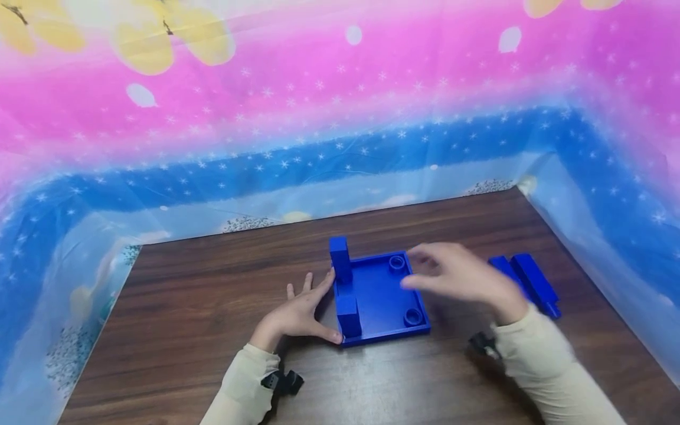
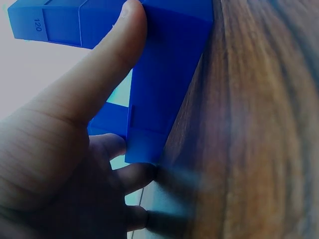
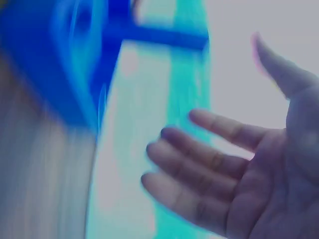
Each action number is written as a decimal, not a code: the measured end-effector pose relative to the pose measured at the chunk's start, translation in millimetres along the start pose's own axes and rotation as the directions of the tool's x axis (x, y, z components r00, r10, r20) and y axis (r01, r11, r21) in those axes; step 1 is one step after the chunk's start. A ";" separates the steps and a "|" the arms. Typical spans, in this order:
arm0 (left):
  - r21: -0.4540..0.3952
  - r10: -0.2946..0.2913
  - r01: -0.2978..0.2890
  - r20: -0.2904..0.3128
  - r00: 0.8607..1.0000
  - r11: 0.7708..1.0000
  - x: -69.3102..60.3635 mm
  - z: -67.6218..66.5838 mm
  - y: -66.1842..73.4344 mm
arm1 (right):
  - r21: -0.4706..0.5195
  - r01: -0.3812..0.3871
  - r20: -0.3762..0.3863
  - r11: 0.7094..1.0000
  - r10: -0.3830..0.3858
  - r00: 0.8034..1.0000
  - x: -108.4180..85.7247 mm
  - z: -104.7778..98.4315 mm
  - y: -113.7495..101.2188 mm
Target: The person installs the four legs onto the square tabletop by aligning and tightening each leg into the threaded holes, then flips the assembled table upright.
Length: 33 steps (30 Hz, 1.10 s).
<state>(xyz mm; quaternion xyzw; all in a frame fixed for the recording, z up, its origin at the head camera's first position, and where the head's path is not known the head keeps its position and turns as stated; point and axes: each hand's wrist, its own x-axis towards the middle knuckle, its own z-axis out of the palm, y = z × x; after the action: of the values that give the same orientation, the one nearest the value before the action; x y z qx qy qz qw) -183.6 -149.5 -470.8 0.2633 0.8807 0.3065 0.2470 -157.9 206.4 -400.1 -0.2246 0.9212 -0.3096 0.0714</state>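
A square blue tray (image 1: 379,295) with a low rim lies on the table. Two blue posts stand upright at its left corners: the far post (image 1: 340,260) and the near post (image 1: 348,317). Round sockets, the far socket (image 1: 396,263) and the near socket (image 1: 412,317), sit at the right corners. My left hand (image 1: 297,313) spans the tray's left side, thumb at the near corner, index finger by the far one. In the left wrist view the thumb (image 2: 107,64) rests against the blue plastic. Over the tray's right edge hovers my right hand (image 1: 462,274), fingers extended, holding nothing; its wrist view is blurred.
Two more blue posts (image 1: 533,280) lie side by side on the dark wooden table (image 1: 212,307), right of the tray and partly behind the right hand. A pink and blue patterned cloth (image 1: 319,106) rises around the table's far and side edges.
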 end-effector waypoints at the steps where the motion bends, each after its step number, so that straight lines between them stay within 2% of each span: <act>1: -0.003 0.004 -0.004 -0.002 1.000 1.000 -0.1 0.5 -0.4 | -0.029 -0.044 -0.041 0.999 0.043 0.998 -9.4 -10.7 12.0; 3: -0.008 0.013 -0.013 -0.001 1.000 1.000 -0.1 0.6 -0.2 | -0.087 -0.145 -0.088 0.986 0.137 0.987 -28.3 -27.4 36.0; 5: -0.004 0.018 -0.018 -0.003 1.000 1.000 -0.6 -1.1 0.3 | -0.164 -0.222 -0.100 0.961 0.208 0.973 -41.5 -37.5 56.7; 10: 0.021 0.000 0.000 0.010 1.000 1.000 1.3 -2.5 1.8 | -0.263 -0.328 -0.077 0.907 0.319 0.945 -57.1 -37.5 91.4; 13: 0.023 -0.010 0.010 0.012 1.000 1.000 2.0 -1.8 2.7 | -0.251 -0.330 -0.071 0.910 0.323 0.944 -56.1 -31.3 97.1; 17: 0.021 -0.012 0.012 0.013 1.000 1.000 1.8 -0.3 3.1 | -0.193 -0.315 -0.011 0.929 0.319 0.948 -52.4 -25.8 96.6; 22: 0.018 -0.003 0.003 0.013 1.000 1.000 4.3 0.3 2.4 | -0.158 -0.369 0.111 0.916 0.388 0.915 -56.7 -27.7 97.3; 24: 0.014 -0.005 0.005 0.008 1.000 1.000 4.7 0.2 1.6 | -0.138 -0.359 0.127 0.923 0.376 0.918 -56.6 -26.5 97.3; 26: 0.016 -0.012 0.012 0.003 1.000 1.000 4.0 -0.2 1.5 | -0.104 -0.325 0.109 0.940 0.335 0.936 -52.4 -23.7 96.1; 29: 0.025 -0.017 0.017 0.001 1.000 1.000 3.1 -0.4 1.1 | -0.064 -0.259 0.035 0.964 0.262 0.965 -40.6 -20.9 92.8; 33: 0.028 -0.010 0.010 -0.002 1.000 1.000 4.3 -0.9 -0.8 | 0.005 -0.236 -0.061 0.972 0.236 0.970 -19.5 -23.5 85.8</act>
<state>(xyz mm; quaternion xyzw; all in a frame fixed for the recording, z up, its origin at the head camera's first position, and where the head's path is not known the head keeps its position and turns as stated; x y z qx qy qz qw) -187.6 -147.8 -471.9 0.2620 0.8866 0.2928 0.2442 -178.6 288.7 -433.2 -0.1039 0.9434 -0.3048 0.0792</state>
